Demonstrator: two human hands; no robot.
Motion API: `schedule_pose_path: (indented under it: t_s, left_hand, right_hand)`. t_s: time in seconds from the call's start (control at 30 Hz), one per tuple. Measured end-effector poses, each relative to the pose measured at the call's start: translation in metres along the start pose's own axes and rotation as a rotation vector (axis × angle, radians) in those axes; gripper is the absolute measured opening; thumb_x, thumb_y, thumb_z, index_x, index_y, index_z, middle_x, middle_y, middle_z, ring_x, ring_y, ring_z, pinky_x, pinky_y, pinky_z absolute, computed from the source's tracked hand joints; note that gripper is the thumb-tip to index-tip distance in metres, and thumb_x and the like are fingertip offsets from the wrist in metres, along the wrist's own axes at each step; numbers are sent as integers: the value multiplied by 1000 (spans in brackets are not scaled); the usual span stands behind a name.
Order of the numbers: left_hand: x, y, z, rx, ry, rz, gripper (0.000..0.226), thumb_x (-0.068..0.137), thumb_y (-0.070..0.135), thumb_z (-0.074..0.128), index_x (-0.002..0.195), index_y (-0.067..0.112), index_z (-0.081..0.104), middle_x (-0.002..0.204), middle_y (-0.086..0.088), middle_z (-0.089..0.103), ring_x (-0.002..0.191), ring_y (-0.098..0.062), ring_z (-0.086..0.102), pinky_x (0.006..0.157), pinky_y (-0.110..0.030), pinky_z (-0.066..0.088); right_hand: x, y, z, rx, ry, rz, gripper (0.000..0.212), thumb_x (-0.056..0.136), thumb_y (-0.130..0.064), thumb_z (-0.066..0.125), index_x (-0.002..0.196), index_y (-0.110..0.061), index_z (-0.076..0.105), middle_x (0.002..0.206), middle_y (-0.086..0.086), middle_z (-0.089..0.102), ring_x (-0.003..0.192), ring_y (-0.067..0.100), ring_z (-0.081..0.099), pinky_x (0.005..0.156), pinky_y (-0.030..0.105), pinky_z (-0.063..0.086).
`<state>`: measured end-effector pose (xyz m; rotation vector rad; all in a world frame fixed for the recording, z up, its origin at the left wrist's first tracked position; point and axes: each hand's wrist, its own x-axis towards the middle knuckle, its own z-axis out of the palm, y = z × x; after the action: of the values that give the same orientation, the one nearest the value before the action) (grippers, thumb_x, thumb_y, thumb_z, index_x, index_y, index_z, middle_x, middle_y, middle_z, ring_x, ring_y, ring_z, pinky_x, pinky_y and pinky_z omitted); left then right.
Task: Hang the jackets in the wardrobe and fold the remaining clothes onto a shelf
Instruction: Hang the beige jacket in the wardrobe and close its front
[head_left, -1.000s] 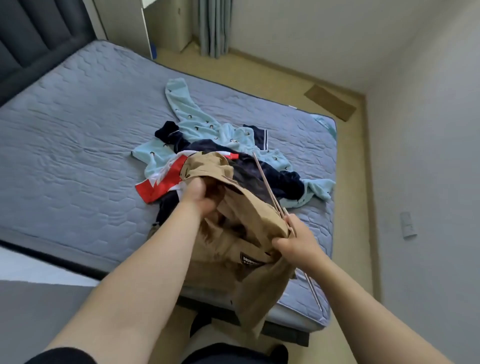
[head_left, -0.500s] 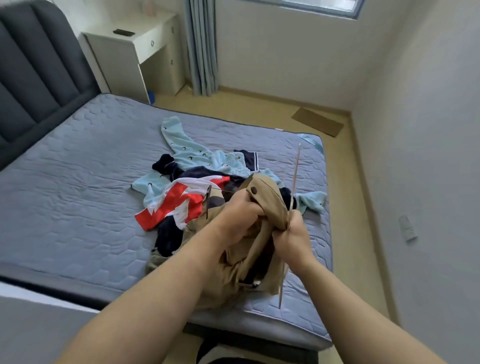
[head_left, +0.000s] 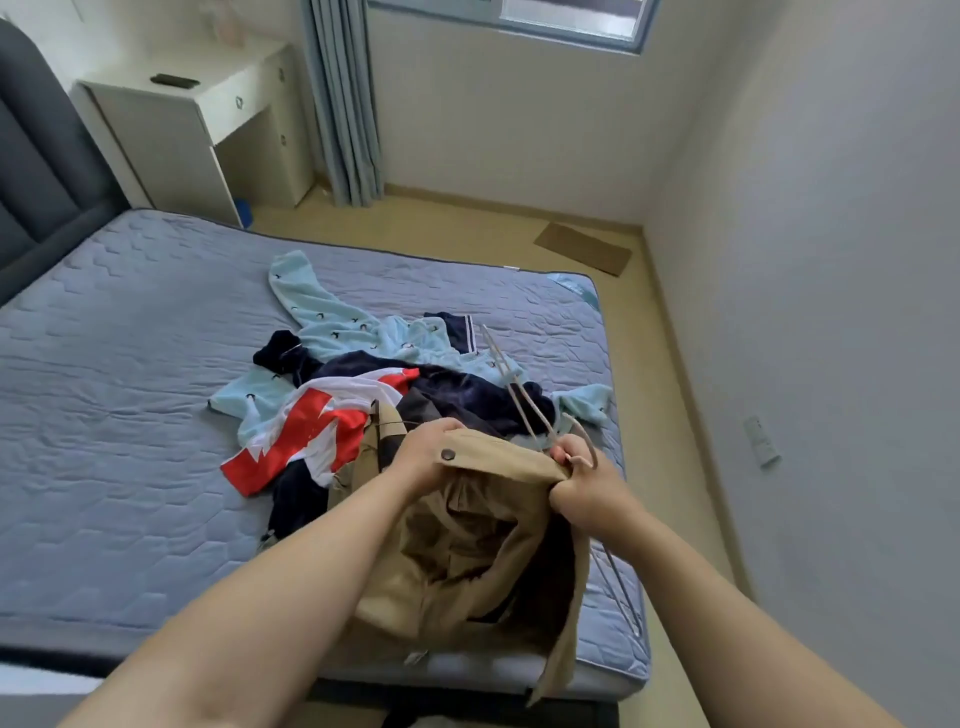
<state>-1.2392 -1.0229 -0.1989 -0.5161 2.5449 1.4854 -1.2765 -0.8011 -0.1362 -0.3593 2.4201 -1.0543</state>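
Two hands at work in the head view, both low over the near right corner of the bed (head_left: 156, 415). Gripping the tan jacket (head_left: 467, 561) with the left hand (head_left: 428, 457), curled tight round the top edge by the dark button (head_left: 448, 455). Pinching the other side of that edge with the right hand (head_left: 587, 488), and squeezing a thin hanger (head_left: 514, 392) in the same fist. Jacket held up and open like a bag, its bottom drooping over the near edge of the bed. Hanger poking out both ways from the fist: up over the heap of clothes and down past the right edge. Not yet inside the jacket.

More clothes heaped just behind, toward the right edge: a light blue top (head_left: 332, 322), a red and white top (head_left: 311, 436), a dark blue top (head_left: 457, 389). Waiting to be sorted, by the look of it. No wardrobe in sight.

Too much in one fist, so easy to lose the jacket edge while turning the hanger. Easy too to snag the hanger's far end on the dark blue top close under it and drag the heap along. Or to push the hanger into only one shoulder and end up with a crooked, slipping jacket.
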Motion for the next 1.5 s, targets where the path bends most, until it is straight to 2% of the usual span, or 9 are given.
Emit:
schedule_pose_path:
  t_s: [0.13,0.3,0.43,0.6,0.8,0.93,1.1,1.23,1.5]
  left_hand:
    - [-2,32,9,205,81,130,12,93,23,48,87,30,56,98,-6,67,96,-29,62,87,-41,50]
    - [-9,75,18,243,-15,412,15,88,17,59,92,31,64,83,15,63,80,-9,58,69,-21,37]
    - [-13,56,-8,-4,-126,269,29,71,21,69,96,35,63,83,13,66,70,3,59,64,-11,45]
    - [-13,-10,2,411,-186,165,13,78,12,66,87,21,68,90,5,67,86,-18,63,75,-31,52]
    - [-14,-58,34,537,-122,-12,34,88,29,62,122,27,60,118,2,61,108,-23,62,92,-37,53]
    - [-13,-70,50,510,-139,-46,12,97,30,55,92,23,64,103,-3,71,100,-26,65,81,-32,50]
    - [-12,-77,52,209,53,-149,18,104,21,43,104,19,61,108,-16,68,99,-35,61,78,-34,43]
    - [-8,-60,29,41,273,-102,17,103,14,40,99,17,57,100,-13,65,97,-36,59,84,-40,45]
    - [5,-10,-22,46,371,73,18,101,22,40,90,29,52,82,0,63,80,-25,59,68,-39,41]
  right_hand:
    - [2,14,-1,95,31,84,54,69,-21,88,93,-22,40,92,-2,58,77,11,57,56,23,41]
    - [7,16,10,320,212,16,44,77,-9,81,94,-21,43,83,-4,66,67,4,63,63,21,49]
    - [8,5,0,322,306,33,30,79,-4,69,86,-20,44,70,-8,44,48,-1,43,43,11,34]
    - [0,-19,-5,285,262,-26,24,81,-1,59,81,-18,42,61,-15,38,47,2,37,40,13,30]
    - [-20,-29,-23,321,302,-85,32,72,7,58,75,-17,37,64,-5,33,53,8,27,43,21,24]
    - [-29,-24,-31,256,321,-68,26,74,0,60,77,-18,41,67,-3,40,54,9,31,47,22,28]
    - [-38,0,-34,137,420,-28,22,67,-26,59,76,-22,39,64,-7,38,50,8,33,46,17,32]
    - [-38,31,-33,-12,438,57,37,75,-22,74,76,-21,37,64,-7,41,53,9,38,49,16,34]
    - [-36,56,-24,-64,499,125,43,80,-23,76,74,-23,33,66,-3,46,59,13,43,51,24,30]
